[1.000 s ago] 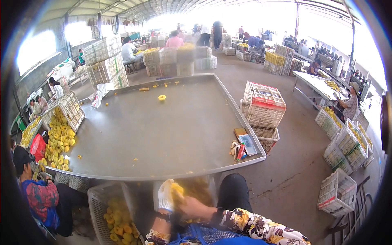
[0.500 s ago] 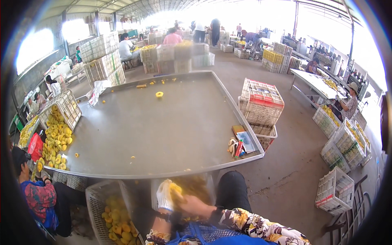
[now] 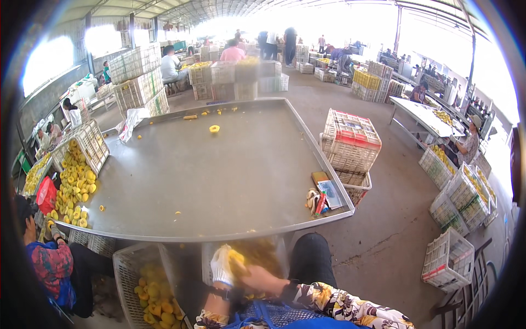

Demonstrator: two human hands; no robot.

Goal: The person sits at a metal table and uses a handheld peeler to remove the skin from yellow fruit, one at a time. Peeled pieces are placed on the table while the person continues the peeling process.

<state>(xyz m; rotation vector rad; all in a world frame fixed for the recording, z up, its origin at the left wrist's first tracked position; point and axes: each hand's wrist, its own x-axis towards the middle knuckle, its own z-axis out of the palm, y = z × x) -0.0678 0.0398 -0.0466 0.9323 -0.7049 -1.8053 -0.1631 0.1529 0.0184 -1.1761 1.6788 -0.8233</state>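
Observation:
My left hand (image 3: 221, 267), in a white knit glove, is closed around a piece of yellow peach (image 3: 236, 258). Against it from the right comes my bare right hand (image 3: 261, 278), its fingers curled at the fruit; whether they hold a small tool is lost in blur. Both hands are above a pale plastic crate (image 3: 206, 257) between my knees, with blurred yellow pieces inside. To its left, another white crate (image 3: 125, 277) contains whole-looking yellow-orange peaches (image 3: 159, 299).
A metal-topped table (image 3: 208, 181) with raised edges lies ahead. Peach halves (image 3: 76, 181) spill from a tipped crate (image 3: 94, 143) at its left. Stacked crates (image 3: 350, 142) stand right of it. A co-worker (image 3: 52, 263) sits at the left.
Both hands keep nearly the same place, still together at the peach. The co-worker at the left has raised a hand to the head.

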